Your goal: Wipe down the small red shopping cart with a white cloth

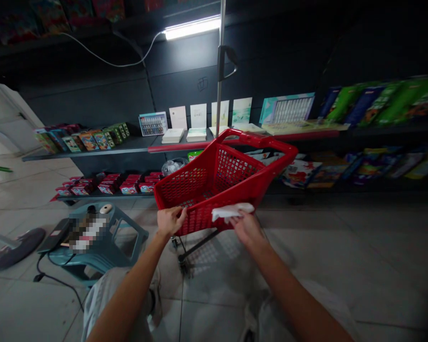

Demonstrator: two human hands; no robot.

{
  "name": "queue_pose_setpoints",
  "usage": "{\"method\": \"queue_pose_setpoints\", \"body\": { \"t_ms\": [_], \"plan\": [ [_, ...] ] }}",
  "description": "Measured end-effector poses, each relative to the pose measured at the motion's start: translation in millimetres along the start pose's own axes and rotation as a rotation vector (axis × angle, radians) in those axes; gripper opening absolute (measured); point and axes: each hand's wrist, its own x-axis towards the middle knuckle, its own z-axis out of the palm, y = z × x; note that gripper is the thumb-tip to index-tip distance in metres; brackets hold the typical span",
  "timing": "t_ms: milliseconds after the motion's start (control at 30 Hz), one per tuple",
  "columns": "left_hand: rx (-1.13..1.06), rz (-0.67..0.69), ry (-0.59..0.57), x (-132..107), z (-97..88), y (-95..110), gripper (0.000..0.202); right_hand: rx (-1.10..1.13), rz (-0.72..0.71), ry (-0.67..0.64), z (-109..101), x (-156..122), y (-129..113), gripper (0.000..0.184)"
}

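A red plastic shopping cart with perforated sides stands in front of me, its handle towards the upper right. My left hand is closed over the lower left corner of its basket, thumb lying along the rim. In my right hand is a white cloth or tissue, held against the outer side of the basket. The fingers of that hand are partly hidden behind the white material.
Behind the cart runs a dark shelf unit with books, boxes and bagged goods. A blue-grey stool bearing small items stands at the left, a cable hanging from it. A metal pole rises behind the cart.
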Motion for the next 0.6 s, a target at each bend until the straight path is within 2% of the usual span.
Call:
{"method": "queue_pose_setpoints", "body": {
  "t_ms": [67, 167, 233, 267, 333, 433, 533, 600],
  "plan": [
    [-0.001, -0.004, 0.012, 0, 0.7, 0, 0.051, -0.055, -0.368, 0.131, -21, 20, -46, 0.017],
    [-0.004, -0.010, 0.031, -1, 2.4, 0, 0.051, -0.394, -0.831, 0.348, -49, 41, -97, 0.025],
    [-0.006, -0.015, 0.036, -2, 3.2, 0, 0.051, -0.615, -1.019, 0.396, -59, 47, -112, 0.035],
    [-0.004, -0.017, 0.037, -2, 3.4, 1, 0.051, -0.695, -1.062, 0.376, -59, 47, -113, 0.038],
    [0.003, -0.017, 0.039, -2, 3.5, 2, 0.051, -0.805, -1.036, 0.289, -54, 48, -105, 0.039],
    [0.013, -0.014, 0.039, -3, 3.3, 4, 0.052, -0.864, -0.904, 0.176, -40, 51, -76, 0.032],
    [0.014, -0.016, 0.040, -2, 2.9, 7, 0.053, -0.763, -0.820, 0.185, -38, 58, -37, 0.023],
    [0.007, -0.016, 0.042, -2, 2.8, 8, 0.053, -0.619, -0.681, 0.225, -47, 59, -9, 0.014]
  ]
}}
